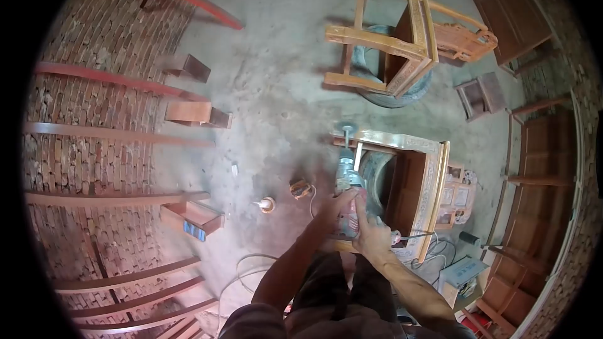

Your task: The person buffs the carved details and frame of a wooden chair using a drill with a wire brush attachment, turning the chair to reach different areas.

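A teal power drill (349,179) is held in front of me, pointing away. A thin rod runs from its chuck to a small round disc (347,127), close to the end of a carved wooden chair's leg (377,137). Whether they touch I cannot tell. My left hand (344,206) is closed round the drill's rear. My right hand (373,237) is closed there too, slightly nearer to me. Beside the right hand, a screwdriver-like tool (397,237) with a reddish handle and thin shaft points right; what supports it is hidden. The chair lies on its side over a tyre (375,172).
Another wooden chair (402,44) lies on a tyre farther ahead. Drawers (191,216) and reddish wooden rails (113,198) line the left brick wall. A bottle (262,204) and corded tool (300,188) are on the floor. A box (463,273) and cables stand right, near wooden panels (546,150).
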